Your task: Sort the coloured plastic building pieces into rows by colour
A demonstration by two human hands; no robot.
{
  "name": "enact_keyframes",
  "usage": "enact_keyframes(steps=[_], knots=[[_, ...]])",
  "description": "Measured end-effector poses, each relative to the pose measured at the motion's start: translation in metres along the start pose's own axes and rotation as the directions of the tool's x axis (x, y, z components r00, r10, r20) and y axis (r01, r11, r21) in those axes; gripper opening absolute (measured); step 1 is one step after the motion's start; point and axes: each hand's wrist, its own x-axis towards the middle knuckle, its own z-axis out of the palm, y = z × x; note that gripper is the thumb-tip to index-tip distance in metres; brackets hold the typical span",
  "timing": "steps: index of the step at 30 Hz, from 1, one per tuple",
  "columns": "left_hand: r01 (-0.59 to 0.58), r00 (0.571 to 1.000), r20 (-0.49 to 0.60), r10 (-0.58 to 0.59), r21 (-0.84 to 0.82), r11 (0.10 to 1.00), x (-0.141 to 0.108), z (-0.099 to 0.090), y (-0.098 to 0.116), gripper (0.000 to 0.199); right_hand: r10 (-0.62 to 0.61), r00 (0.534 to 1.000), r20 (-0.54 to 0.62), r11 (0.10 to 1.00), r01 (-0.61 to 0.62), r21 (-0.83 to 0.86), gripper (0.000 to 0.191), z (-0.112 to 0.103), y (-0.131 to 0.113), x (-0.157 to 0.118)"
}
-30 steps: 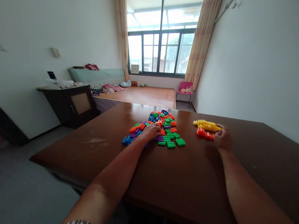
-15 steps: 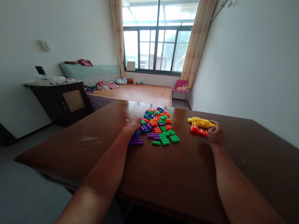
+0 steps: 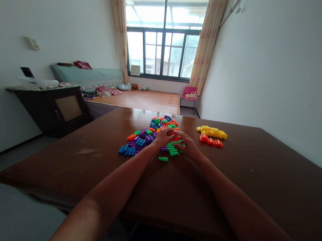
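A heap of small ridged plastic pieces in blue, purple, green and orange (image 3: 147, 136) lies on the brown table (image 3: 165, 193). Over its right part, my left hand (image 3: 164, 135) has its fingers bent at the orange pieces; whatever it holds is hidden. Close against it, my right hand (image 3: 188, 145) spreads its fingers over the green and orange pieces. One green piece (image 3: 163, 159) lies apart, nearer the front edge. To the right of the hands are a row of yellow pieces (image 3: 213, 132) and a shorter row of red-orange pieces (image 3: 211, 141), untouched.
Behind the table stands a low bed (image 3: 151, 99) with cloths and soft toys. A dark cabinet (image 3: 48, 109) is at the left, and a pink chair (image 3: 188, 93) holding a toy stands beyond the table near the right wall.
My right hand has left the red-orange row and moved left to the heap. My left hand has moved right across the heap, beside it. The view has shifted slightly right.
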Motion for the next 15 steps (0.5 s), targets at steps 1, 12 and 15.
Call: enact_keyframes(steps=[1,12,15], knots=[[-0.002,1.000,0.031,0.003,-0.021,1.000,-0.001,0.003,0.000,0.044,-0.018,1.000,-0.007,1.000,0.017,-0.012,0.044,0.002,-0.001,0.000],[-0.065,0.993,-0.084,0.084,0.211,0.975,0.005,-0.033,-0.012,0.035,0.300,0.740,-0.602,0.901,-0.427,-0.076,0.044,-0.115,0.086,-0.027],[-0.016,0.991,-0.123,0.045,0.227,0.974,0.005,-0.044,-0.011,0.035,0.291,0.697,-0.656,0.853,-0.499,-0.151,0.043,-0.141,0.102,-0.046]])
